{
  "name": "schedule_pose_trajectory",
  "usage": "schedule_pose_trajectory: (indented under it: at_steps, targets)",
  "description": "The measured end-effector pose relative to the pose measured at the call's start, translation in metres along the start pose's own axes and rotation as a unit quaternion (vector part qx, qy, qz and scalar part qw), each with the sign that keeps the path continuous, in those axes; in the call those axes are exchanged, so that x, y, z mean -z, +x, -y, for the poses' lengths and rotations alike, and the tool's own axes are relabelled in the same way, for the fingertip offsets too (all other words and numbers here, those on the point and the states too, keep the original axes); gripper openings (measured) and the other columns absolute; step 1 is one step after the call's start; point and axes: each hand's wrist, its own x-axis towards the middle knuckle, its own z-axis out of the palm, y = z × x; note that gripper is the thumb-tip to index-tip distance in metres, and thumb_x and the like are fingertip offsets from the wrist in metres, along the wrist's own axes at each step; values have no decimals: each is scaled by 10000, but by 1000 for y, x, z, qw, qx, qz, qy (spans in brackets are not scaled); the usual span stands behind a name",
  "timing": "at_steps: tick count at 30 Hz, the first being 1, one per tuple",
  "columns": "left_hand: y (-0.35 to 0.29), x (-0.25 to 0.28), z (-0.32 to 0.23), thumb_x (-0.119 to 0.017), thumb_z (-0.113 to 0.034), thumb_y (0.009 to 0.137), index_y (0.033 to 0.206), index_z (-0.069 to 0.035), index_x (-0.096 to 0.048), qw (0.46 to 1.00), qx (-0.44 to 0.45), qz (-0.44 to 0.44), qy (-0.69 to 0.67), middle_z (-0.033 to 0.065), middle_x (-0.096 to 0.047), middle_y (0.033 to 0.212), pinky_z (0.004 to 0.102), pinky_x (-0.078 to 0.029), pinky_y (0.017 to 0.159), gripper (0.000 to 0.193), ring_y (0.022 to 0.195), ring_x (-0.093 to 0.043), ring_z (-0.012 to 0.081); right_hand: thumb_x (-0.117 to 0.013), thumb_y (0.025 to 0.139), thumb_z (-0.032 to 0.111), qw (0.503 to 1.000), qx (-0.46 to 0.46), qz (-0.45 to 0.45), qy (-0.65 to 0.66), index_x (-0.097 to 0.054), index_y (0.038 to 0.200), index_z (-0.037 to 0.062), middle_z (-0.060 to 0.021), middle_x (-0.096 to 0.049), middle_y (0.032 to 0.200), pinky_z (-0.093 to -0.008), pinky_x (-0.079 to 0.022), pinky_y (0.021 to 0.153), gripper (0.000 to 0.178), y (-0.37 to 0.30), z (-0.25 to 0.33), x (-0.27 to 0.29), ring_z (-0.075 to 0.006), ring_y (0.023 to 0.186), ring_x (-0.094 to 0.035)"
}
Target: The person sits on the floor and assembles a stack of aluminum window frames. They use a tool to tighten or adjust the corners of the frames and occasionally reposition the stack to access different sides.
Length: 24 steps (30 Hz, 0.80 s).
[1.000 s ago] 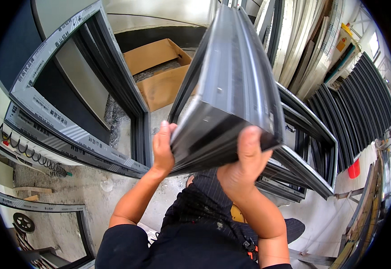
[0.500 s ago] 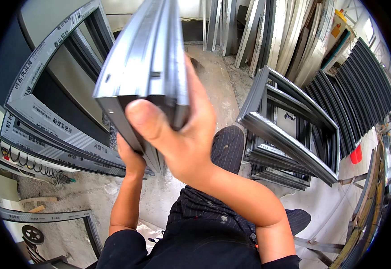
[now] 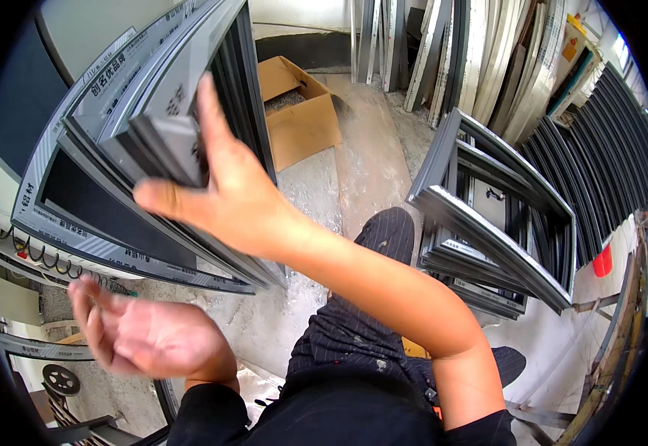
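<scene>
A grey metal window frame [image 3: 177, 141] leans at the left against several similar frames. My right hand [image 3: 246, 201] reaches across to its near upper corner, thumb and fingers spread wide against it. The fingers look stretched out rather than wrapped round the metal; some are hidden behind the hand. Lower left, my left hand [image 3: 156, 338] is off the frames, palm up and slightly blurred. Its fingers are loosely bent with nothing in them.
Beyond the leaning frames stands an open cardboard box [image 3: 305, 126]. Stacked frames [image 3: 502, 215] lie to the right, beside a row of dark profiles [image 3: 599, 156]. Long strips [image 3: 480, 59] lean at the back. A coiled hose [image 3: 56, 260] hangs at left.
The metal frame I held upright before me has moved left to lean with the others. My left hand has let go and dropped lower left. The cardboard box has come into view.
</scene>
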Motion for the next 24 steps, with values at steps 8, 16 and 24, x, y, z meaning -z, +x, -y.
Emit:
schedule_pose_trajectory:
  at_steps: [8, 16, 24]
  targets:
    - [25, -63, -18, -498, -93, 886, 1019, -62, -636, 879, -189, 422, 117, 153, -618, 1146, 502, -372, 1041, 195, 1157, -551, 358, -706, 786, 318, 924, -103, 240, -279, -360, 1387, 7, -244, -497, 1225, -478, -433, 937, 760, -74, -23, 16, -409, 1141, -495]
    - [21, -61, 71, -596, -110, 879, 1019, -21, -653, 816, -176, 415, 361, 139, -607, 1165, 433, -373, 1040, 175, 1166, -533, 315, -624, 867, 331, 905, -230, 182, -310, -610, 1127, -4, -176, -588, 1089, -411, -488, 864, 424, -162, 3, 142, -335, 1022, -586]
    - [-29, -96, 43, -574, -93, 915, 981, 14, -648, 884, 65, 444, 134, 120, -637, 1008, 338, -453, 862, 146, 969, -603, 245, -625, 885, 341, 835, -454, -63, -305, -631, 1122, -14, -174, -661, 1039, -356, -493, 860, 427, -314, 95, 271, -267, 971, -641]
